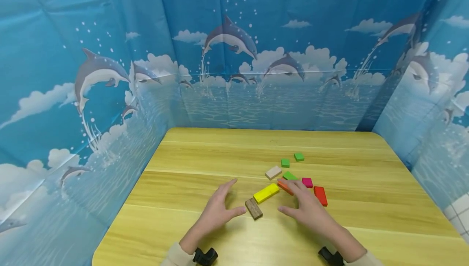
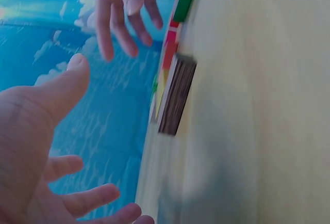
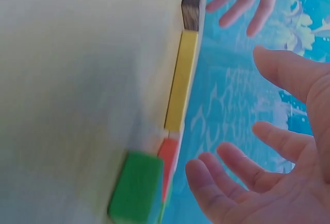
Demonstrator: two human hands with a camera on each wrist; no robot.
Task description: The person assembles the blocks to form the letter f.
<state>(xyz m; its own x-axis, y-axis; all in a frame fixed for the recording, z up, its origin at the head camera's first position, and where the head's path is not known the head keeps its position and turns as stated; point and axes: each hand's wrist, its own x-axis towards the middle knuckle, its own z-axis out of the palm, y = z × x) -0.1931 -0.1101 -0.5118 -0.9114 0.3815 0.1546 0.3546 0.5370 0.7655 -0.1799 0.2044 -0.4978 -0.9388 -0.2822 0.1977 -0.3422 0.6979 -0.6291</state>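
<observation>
My left hand [image 1: 218,209] hovers over the table with fingers spread, its thumb close beside a dark brown wooden block [image 1: 253,209]. Nothing is in its grasp. Opposite it, my right hand [image 1: 307,205] is spread too and holds nothing; its fingers overlap one end of an orange-red block [image 1: 284,187] in the head view. A yellow block [image 1: 266,193] lies between the hands, with one end near the brown block and the other near the orange-red one. The right wrist view also shows a green block [image 3: 136,188] that the right hand hides in the head view.
Behind the hands lie a pale wooden block [image 1: 273,172], a flat green block [image 1: 289,175] and two small green blocks, one nearer [image 1: 285,163]. A magenta block [image 1: 307,182] and a red block [image 1: 320,196] lie rightward on the wooden table [image 1: 205,152]. A dolphin-print curtain [image 1: 234,103] surrounds it.
</observation>
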